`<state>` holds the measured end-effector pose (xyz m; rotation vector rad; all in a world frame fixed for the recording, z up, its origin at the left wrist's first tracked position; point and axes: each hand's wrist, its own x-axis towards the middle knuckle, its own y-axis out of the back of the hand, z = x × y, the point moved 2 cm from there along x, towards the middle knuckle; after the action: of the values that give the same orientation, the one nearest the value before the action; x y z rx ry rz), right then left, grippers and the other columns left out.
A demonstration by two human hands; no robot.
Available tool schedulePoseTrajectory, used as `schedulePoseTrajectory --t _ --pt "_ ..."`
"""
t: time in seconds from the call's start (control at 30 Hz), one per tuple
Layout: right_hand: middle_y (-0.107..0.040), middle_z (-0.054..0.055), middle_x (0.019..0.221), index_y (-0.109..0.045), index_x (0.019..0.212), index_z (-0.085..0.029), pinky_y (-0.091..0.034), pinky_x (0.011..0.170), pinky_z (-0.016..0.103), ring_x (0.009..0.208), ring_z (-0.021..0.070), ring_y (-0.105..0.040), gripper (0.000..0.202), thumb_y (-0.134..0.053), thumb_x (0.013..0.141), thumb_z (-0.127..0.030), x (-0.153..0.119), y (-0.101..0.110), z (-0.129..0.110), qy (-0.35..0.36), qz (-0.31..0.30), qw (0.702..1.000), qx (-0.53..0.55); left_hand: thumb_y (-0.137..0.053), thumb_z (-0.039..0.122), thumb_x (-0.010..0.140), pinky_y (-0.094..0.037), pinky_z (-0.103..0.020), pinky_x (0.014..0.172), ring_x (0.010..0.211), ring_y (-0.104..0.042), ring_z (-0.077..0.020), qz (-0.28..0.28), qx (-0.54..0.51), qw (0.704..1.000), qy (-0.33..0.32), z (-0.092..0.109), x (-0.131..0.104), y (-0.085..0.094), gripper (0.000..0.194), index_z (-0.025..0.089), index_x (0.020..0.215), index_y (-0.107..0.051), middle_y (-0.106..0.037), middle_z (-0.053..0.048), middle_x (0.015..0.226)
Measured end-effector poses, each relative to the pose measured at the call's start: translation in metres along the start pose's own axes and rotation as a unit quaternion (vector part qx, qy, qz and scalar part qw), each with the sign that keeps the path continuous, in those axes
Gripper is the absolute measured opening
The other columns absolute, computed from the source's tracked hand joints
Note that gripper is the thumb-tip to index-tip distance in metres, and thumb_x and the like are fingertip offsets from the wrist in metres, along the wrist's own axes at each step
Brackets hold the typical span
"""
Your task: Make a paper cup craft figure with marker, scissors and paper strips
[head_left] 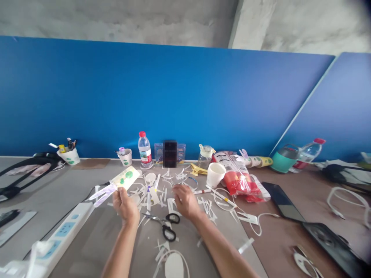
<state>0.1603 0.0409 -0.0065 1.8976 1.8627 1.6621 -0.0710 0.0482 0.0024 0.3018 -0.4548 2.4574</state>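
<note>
My left hand [125, 204] is closed round a paper cup [126, 177] with green spots. The cup lies tilted on its side in the air, and two long pale strips with purple colouring [104, 193] stick out from its left end. My right hand [186, 200] hovers low over white paper scraps [154, 195], its fingers loosely bent and apart, with nothing visible in them. Between my forearms lie black-handled scissors [162, 224], blades apart and pointing left. A white marker-like stick [202, 191] rests right of my right hand.
A power strip [65, 231] lies at left. Along the blue partition [162, 96] stand a water bottle [145, 151], a glass jar [205, 156] and a cup of pens [69, 155]. Right are a white cup [216, 175], red packets [237, 175], a cable [259, 227] and phones [282, 200].
</note>
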Motion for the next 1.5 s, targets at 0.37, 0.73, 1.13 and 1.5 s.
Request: schedulePoseTrajectory --t 0.37,0.73,1.13,1.5 --pt "-0.069 0.006 0.101 -0.065 0.107 -0.023 -0.042 0.084 0.038 0.096 0.0254 -0.058 0.033 -0.063 0.075 -0.023 -0.001 0.014 0.017 -0.014 -0.096 0.993 -0.063 -0.048 0.049 0.082 -0.038 -0.03 0.068 0.065 -0.043 -0.014 0.001 0.048 0.999 0.002 -0.004 -0.006 -0.003 0.033 0.02 0.065 -0.047 -0.045 0.005 0.064" --pt "-0.068 0.007 0.09 -0.066 0.101 -0.018 -0.043 0.078 0.029 0.082 0.0177 -0.061 0.03 -0.043 0.084 -0.008 0.003 0.003 0.008 -0.061 -0.099 0.993 0.017 -0.045 0.042 0.085 -0.031 -0.031 0.063 0.061 -0.037 -0.0133 -0.044 0.098 0.994 -0.034 0.016 -0.017 -0.006 0.034 0.021 0.059 -0.041 -0.041 0.006 0.059" --pt "-0.067 0.007 0.088 -0.07 0.08 -0.02 -0.039 0.082 0.033 0.088 0.0237 -0.058 0.015 -0.068 0.071 -0.031 -0.002 0.021 0.039 -0.21 -0.092 0.969 -0.097 -0.043 0.039 0.087 -0.032 -0.031 0.063 0.061 -0.039 -0.0149 -0.077 0.12 0.989 -0.044 0.019 -0.021 -0.008 0.032 0.022 0.06 -0.042 -0.041 0.005 0.059" --pt "-0.059 0.014 0.122 -0.065 0.112 -0.019 -0.033 0.09 0.037 0.107 0.029 -0.054 0.032 -0.054 0.085 -0.033 -0.005 0.009 0.033 -0.283 -0.099 0.922 -0.243 -0.04 0.044 0.089 -0.031 -0.028 0.056 0.055 -0.037 -0.0142 -0.18 0.137 0.974 -0.021 0.023 -0.045 -0.016 0.035 0.023 0.061 -0.036 -0.036 0.005 0.057"
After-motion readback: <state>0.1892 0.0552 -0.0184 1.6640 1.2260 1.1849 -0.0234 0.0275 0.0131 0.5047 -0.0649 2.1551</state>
